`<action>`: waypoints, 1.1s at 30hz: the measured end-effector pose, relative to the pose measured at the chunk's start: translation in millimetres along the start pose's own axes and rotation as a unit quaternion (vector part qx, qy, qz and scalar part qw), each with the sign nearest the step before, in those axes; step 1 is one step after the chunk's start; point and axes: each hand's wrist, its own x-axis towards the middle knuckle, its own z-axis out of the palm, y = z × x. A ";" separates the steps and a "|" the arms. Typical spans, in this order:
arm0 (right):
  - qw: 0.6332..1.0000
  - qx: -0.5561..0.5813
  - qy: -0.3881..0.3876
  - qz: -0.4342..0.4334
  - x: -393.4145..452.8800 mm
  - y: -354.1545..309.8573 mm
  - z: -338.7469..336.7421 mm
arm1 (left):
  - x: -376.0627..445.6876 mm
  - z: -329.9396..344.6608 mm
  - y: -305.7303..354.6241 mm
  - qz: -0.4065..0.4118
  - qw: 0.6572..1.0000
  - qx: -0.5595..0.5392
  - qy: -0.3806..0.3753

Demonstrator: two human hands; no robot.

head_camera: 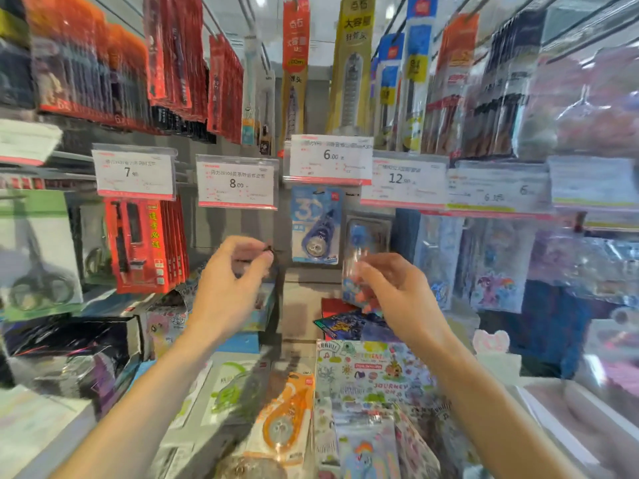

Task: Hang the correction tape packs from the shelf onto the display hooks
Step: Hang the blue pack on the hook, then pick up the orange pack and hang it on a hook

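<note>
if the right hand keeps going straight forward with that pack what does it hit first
Most likely the blue correction tape pack already hanging under the 6.00 price tag, or the grey back panel beside it. The right hand grips a clear pack just in front; blur leaves depth unclear.

Just beyond the right hand point(397, 292) hangs a blue correction tape pack point(316, 225) with a pale "30" on it; the pack pinched in that hand point(359, 261) is clear plastic over light blue. Above the left hand point(230, 271), the price tags point(237, 181) are white with red edging. To that hand's left hang red packs point(145, 245) with yellow lettering. Below both hands lies an orange and white tape pack point(287, 420), a green and white one point(231, 392) beside it, and a doodle-patterned pastel sheet point(373, 375).
</note>
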 end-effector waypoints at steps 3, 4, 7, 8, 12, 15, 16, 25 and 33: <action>0.999 0.040 -0.007 0.001 -31.5 -2.1 -13.6 | -32.8 -14.8 10.9 -0.001 1.000 -0.030 -0.004; 0.999 0.041 -0.009 -0.002 -41.5 -0.5 -16.8 | -43.7 -19.4 12.7 -0.003 0.999 -0.035 -0.004; 0.998 0.057 -0.009 0.010 -68.8 9.6 -21.1 | -77.4 -33.8 12.7 -0.025 0.998 -0.057 0.006; 0.998 0.066 -0.009 0.019 -76.9 13.4 -21.1 | -87.8 -39.5 11.5 -0.032 0.997 -0.062 0.015; 0.996 0.068 -0.022 0.046 -104.6 25.6 -13.1 | -122.0 -66.2 3.2 -0.062 0.995 -0.066 0.051; 0.996 0.062 -0.032 0.053 -118.3 26.7 -0.1 | -133.8 -86.5 -7.8 -0.071 0.992 -0.078 0.066; 0.996 0.058 -0.034 0.055 -121.0 26.3 5.3 | -135.1 -92.7 -13.1 -0.075 0.992 -0.081 0.066; 0.997 0.048 0.006 0.058 -115.5 21.4 79.7 | -104.1 -162.4 -74.9 -0.100 0.986 -0.122 0.048; 0.997 0.020 0.041 0.070 -95.3 22.1 177.6 | -47.3 -225.7 -116.6 -0.082 0.990 -0.106 -0.046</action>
